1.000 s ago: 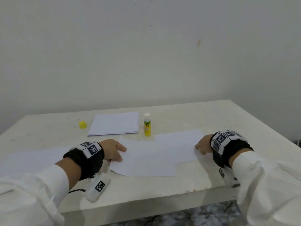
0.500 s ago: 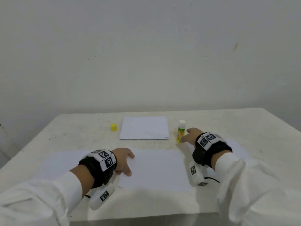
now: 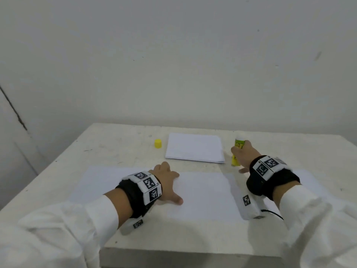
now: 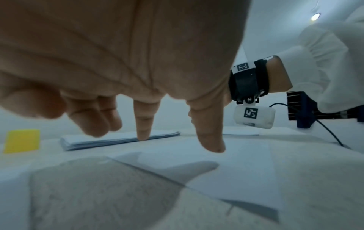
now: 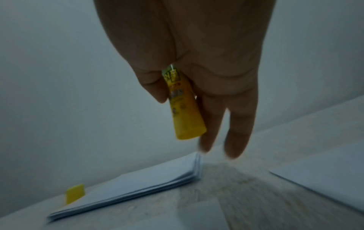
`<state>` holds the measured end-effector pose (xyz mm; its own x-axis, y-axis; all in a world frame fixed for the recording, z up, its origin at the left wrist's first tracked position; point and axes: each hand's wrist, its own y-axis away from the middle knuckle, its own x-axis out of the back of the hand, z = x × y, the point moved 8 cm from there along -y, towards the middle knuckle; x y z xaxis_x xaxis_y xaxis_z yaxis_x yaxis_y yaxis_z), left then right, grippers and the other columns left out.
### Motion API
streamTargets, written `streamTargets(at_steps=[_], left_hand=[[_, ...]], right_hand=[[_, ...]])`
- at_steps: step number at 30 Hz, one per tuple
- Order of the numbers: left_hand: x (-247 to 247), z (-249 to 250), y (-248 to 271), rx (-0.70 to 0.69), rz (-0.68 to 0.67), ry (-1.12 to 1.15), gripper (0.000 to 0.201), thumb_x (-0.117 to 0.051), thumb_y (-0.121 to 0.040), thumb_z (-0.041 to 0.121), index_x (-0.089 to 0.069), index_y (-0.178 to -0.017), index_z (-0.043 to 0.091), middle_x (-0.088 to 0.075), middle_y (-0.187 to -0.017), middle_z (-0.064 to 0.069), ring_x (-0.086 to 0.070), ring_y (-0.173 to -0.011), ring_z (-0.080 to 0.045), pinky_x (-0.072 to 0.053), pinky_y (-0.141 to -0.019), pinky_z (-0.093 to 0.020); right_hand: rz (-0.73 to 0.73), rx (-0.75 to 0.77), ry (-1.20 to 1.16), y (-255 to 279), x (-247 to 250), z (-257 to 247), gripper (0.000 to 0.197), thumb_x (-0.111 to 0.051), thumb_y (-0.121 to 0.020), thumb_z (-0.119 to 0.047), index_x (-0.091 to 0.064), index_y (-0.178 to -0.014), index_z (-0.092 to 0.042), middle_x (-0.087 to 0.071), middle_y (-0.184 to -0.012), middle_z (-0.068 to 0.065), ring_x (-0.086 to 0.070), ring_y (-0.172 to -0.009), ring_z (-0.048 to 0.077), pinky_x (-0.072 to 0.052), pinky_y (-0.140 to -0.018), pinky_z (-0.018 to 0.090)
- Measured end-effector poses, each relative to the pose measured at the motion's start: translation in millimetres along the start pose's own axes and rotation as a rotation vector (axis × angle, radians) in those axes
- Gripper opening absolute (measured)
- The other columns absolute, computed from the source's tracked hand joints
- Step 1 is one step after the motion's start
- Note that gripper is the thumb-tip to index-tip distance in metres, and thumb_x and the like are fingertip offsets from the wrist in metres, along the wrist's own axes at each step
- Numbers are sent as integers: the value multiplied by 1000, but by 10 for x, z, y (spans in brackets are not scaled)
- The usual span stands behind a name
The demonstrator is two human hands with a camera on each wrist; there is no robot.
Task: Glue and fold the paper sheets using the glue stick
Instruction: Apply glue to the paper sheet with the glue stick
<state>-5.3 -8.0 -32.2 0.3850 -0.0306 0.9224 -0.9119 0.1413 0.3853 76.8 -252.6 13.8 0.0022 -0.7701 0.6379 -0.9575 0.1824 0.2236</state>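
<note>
The yellow cylindrical glue stick with a white uncapped tip (image 3: 238,149) is now gripped by the right hand (image 3: 243,154), thumb and curled fingers closed round its barrel, whereas half a second ago the stick was only being reached for as it stood upright on the table. In the right wrist view the glue stick (image 5: 182,105) is seen lifted clear of the pale stone-topped table (image 5: 246,194), its yellow base hanging above the surface, while two fingers (image 5: 239,129) are left extended downward beside it. A second ago this hand was resting well to the right on the edge of a paper sheet. The left hand (image 3: 167,181) is kept where it was, spread and relaxed with nothing held, its fingertips pressed on the large flat white paper sheet (image 3: 202,194) lying at the near side of the table; in the left wrist view the fingers (image 4: 208,132) are shown pointing down onto that sheet (image 4: 236,168). A neat stack of folded white paper (image 3: 194,148) is seen at the far middle of the table (image 3: 116,144), just left of the held glue stick, and the small yellow cap (image 3: 158,143) is left standing apart to the left of the stack. Another white sheet (image 3: 309,182) is partly covered by the right wrist.
</note>
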Motion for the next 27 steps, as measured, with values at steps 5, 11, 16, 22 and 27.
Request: streamTargets(at_steps=[5, 11, 16, 22, 27], left_hand=[[-131, 21, 125, -142, -64, -198, 86, -55, -78, 70, -24, -149, 32, -27, -153, 7, -26, -132, -25, -25, -105, -41], [-248, -16, 225, -159, -81, -186, 84, -52, -83, 66, -17, -151, 32, -13, -160, 6, -16, -140, -28, -13, -112, -46], [-257, -36, 248, -170, -66, -131, 84, -53, -84, 65, -17, -151, 32, -11, -160, 5, -16, -141, -27, -11, -113, -47], [-282, -69, 250, -167, -62, -92, 78, -49, -87, 61, -15, -152, 32, -8, -160, 6, -12, -144, -26, -9, -114, -47], [-303, -88, 227, -177, -74, -134, 67, -42, -95, 52, -12, -152, 33, -7, -161, 5, -14, -143, -29, -14, -113, -49]], right_hand=[[-92, 8, 111, 299, -189, -175, 55, -49, -93, -18, -16, -137, -13, -42, -80, 9, -40, -52, 18, -28, -34, 16], [-131, 139, 40, 421, -507, -497, 41, -58, -81, -6, -49, -120, -16, -62, -91, 14, -43, -51, 17, -29, -36, 17], [-168, 188, -99, 532, -785, -724, 26, -71, -79, -14, -67, -104, -12, -55, -65, 4, -39, -48, 14, -28, -37, 16], [-36, 290, 186, 528, -1014, -871, 40, -64, -83, -43, -52, -67, -9, -60, -72, 13, -58, -69, 27, -44, -64, 31], [-46, 298, 329, 554, -1296, -895, 43, -59, -83, -49, -58, -78, -7, -69, -88, 14, -65, -83, 27, -50, -72, 32]])
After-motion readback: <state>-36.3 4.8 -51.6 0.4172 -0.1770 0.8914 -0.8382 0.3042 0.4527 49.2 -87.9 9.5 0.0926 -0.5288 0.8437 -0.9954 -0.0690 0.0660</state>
